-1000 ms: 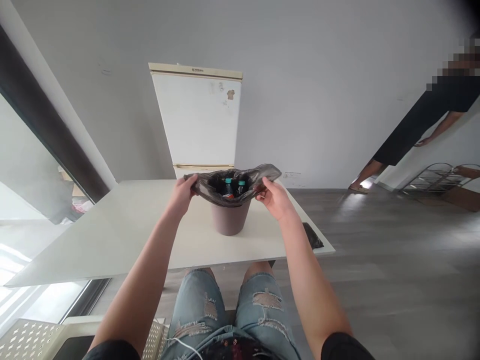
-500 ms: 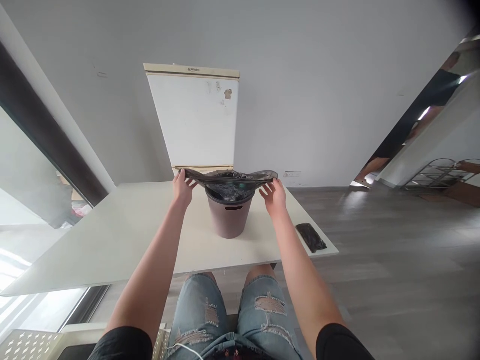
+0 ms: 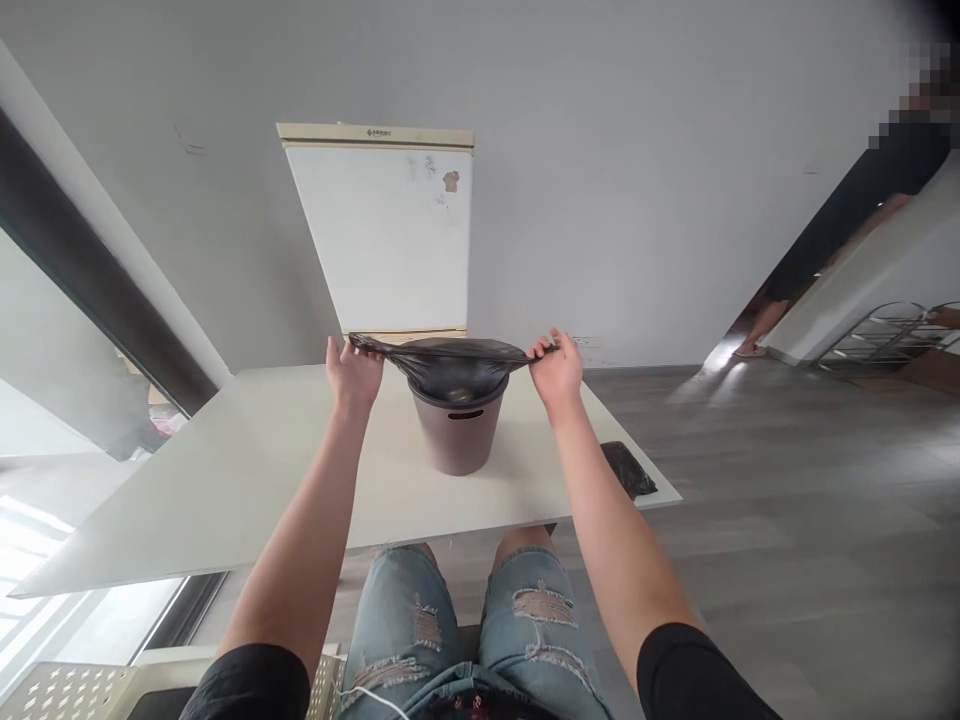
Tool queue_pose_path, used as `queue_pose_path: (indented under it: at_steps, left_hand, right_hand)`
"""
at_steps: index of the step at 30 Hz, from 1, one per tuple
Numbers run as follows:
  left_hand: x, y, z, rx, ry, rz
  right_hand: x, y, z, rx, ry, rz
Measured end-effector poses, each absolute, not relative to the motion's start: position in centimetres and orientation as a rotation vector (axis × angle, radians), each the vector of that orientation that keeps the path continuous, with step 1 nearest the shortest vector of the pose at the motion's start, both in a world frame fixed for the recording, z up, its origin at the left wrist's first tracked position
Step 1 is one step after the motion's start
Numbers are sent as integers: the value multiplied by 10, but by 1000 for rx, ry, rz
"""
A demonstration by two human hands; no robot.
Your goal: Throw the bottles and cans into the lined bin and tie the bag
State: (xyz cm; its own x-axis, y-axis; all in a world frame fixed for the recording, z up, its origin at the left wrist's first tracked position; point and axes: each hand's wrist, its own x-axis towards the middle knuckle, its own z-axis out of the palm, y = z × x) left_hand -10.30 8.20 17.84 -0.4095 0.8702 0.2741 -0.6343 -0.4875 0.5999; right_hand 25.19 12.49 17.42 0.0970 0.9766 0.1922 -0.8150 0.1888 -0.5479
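A black garbage bag (image 3: 457,365) is stretched sideways above a mauve-grey trash can (image 3: 459,440), its lower part inside the can. My left hand (image 3: 355,376) grips the bag's left edge, with a finger or two raised. On the other side, my right hand (image 3: 556,370) is closed on the bag's right edge. The can stands upright on the white table (image 3: 277,470), its oval handle slot facing me. The bag's mouth is drawn nearly flat between both hands, so the inside of the can is hidden.
A folded black plastic bundle (image 3: 630,470) lies at the table's right end, partly behind my right forearm. Behind the table stands a white refrigerator (image 3: 390,240). Far right, a person (image 3: 847,220) is by a doorway, near a metal rack (image 3: 877,335). A perforated plastic basket (image 3: 67,690) sits lower left.
Both hands have turned and pulled the bag's edges outward. Its mouth, more open before, is now drawn taut and narrow. The person at far right has moved.
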Motion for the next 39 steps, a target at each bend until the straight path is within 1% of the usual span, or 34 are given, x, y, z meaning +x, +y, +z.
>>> queue_pose_path:
  at_steps: [2,4,6,8,11,14,17,22,26,29,31,35,37,39]
  left_hand:
    - [-110,79,160,637,624,2034]
    - [-111,73,141,591,765,2012]
    - [-107,67,125,632,850,1869]
    - [-97,62,115,779,840,1679]
    - [-80,63,113,1070,735,1529]
    - [-69,73,130,1136,677,1562]
    - [-64,83,158,1055,633,1612]
    - [-54,86,193,1084,521,1656]
    - [-49,84,202,1075,419,1723]
    - [-48,79,216,979,440,1742]
    - [-45,75,229,985,501,1647]
    - [-27,69,246,1141,602,1339]
    - [-17,68,246,1236,664,1289]
    - [-11,65,242,1356,773,1339]
  right_hand:
    - [258,124,162,-412,-502,1325]
    - [261,119,147,-515,-541,1338]
    - [260,111,130,-573,-706,1427]
    - [256,101,113,-547,-897,1539]
    - [250,92,94,-500,-1105,1636]
    - [246,93,91,-550,-1206,1575]
    - [244,103,111,-520,-1145,1466]
    - [236,120,171,-324,-1094,1279]
    - [218,119,203,-221,-1041,1290]
    - [210,114,217,-251,-981,1321]
    - [208,110,225,-281,-1060,1396]
    - [202,106,237,-262,-1346,1539]
    - [197,103,241,-292,-1439,1500]
    - [191,101,242,-364,-1478,1455]
